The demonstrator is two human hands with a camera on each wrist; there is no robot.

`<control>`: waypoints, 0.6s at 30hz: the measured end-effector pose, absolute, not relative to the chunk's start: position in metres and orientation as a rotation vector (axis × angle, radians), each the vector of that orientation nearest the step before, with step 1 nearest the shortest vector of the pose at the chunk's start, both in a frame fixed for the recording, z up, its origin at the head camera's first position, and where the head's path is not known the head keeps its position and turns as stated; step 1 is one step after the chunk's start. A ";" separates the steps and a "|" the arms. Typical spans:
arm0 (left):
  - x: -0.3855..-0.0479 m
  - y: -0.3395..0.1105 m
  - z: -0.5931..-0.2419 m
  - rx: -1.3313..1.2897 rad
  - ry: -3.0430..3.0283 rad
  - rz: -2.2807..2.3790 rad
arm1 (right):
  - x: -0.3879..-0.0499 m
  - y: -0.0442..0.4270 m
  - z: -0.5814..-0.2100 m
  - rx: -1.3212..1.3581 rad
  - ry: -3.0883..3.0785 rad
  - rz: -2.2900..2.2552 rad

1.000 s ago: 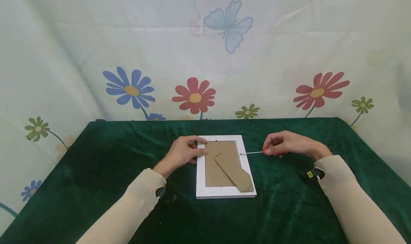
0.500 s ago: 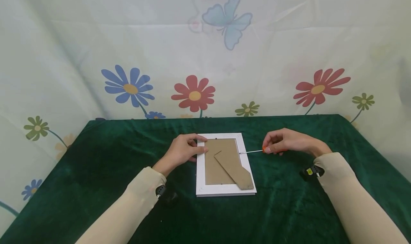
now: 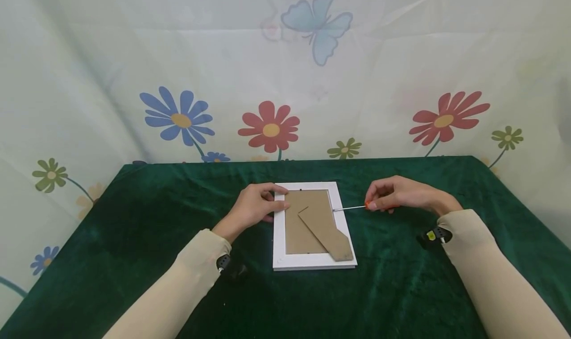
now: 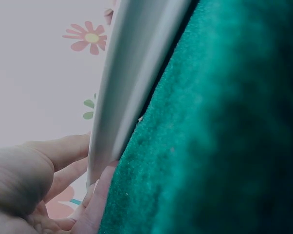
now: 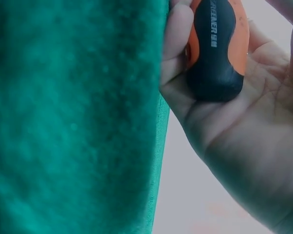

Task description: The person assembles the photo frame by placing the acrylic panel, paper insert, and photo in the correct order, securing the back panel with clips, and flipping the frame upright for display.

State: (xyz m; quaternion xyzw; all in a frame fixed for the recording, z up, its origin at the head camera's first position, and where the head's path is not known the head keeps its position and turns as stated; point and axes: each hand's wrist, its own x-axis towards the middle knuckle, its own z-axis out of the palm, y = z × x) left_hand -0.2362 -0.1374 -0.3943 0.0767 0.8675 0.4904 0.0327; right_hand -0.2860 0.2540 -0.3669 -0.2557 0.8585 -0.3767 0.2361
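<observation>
Currently, head view: a white picture frame (image 3: 279, 242) lies back side up on the green-clothed counter (image 3: 383, 289). Its backing board (image 3: 295, 237) fills the opening; the stand leg (image 3: 332, 240) slants across it, broad foot toward 5 o'clock. Left grip (image 3: 254, 204), at the frame's 10 o'clock, pinches the side border, thumb on top; from there the frame extends toward 3–4 o'clock. Right grip (image 3: 401, 195) is well apart from the frame, toward 2–3 o'clock, closed on a screwdriver (image 3: 351, 208); shaft points to 9 o'clock, tip at the inner edge of the border. Any fastener there: too small to tell.

Handling (judged): frame probably light and stiff, painted border slightly slippery, thin board the more fragile part. Best hold: outer border, away from the leg.

Left wrist view: frame edge runs from 1 o'clock down to 7 o'clock, fingers on both sides of its lower end.

Right wrist view: fingers wrap a black-and-orange handle (image 5: 213, 53) near 1 o'clock; likely non-slip. Frame not visible here.
</observation>
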 end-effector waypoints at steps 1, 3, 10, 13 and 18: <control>-0.236 -0.137 -0.394 0.235 2.668 1.510 | -0.286 0.254 -0.367 -0.702 2.354 -1.034; -0.236 -0.138 -0.394 0.235 2.667 1.513 | -0.286 0.255 -0.367 -0.699 2.354 -1.036; -0.235 -0.137 -0.394 0.244 2.664 1.511 | -0.286 0.255 -0.370 -0.709 2.358 -1.034; -0.235 -0.137 -0.394 0.245 2.664 1.506 | -0.286 0.255 -0.370 -0.712 2.368 -1.025; -0.234 -0.137 -0.393 0.243 2.672 1.502 | -0.286 0.253 -0.369 -0.714 2.388 -1.021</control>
